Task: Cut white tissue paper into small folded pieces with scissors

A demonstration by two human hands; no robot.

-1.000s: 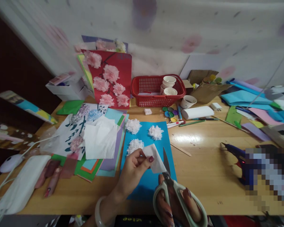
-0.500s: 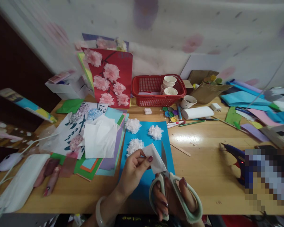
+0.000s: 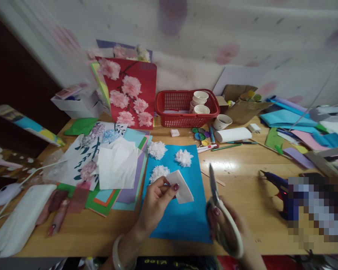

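Over blue rectangular card (image 3: 183, 225), your left fingers (image 3: 171, 190) pinch folded white paper (image 3: 183, 190), probably soft: hold its edge. Your right fingers (image 3: 216, 212) clasp pale-handled metal scissors (image 3: 214, 190).

Your folded paper (image 3: 183, 191): plain white. Your scissors (image 3: 233, 227), near right: pale handles. Sheet (image 3: 180, 221) before you: solid blue. Far-left card (image 3: 148, 86): red, pink blossoms.

On the desk (image 3: 242, 217), three flowers (image 3: 183, 158) are set on a sheet (image 3: 183, 225); above it a paper piece (image 3: 182, 190) is held, with scissors (image 3: 214, 187) to its right. Behind the sheet, cups (image 3: 200, 98) are contained in a basket (image 3: 176, 120). Papers (image 3: 116, 168) are stacked left, a glue gun (image 3: 280, 184) placed right.
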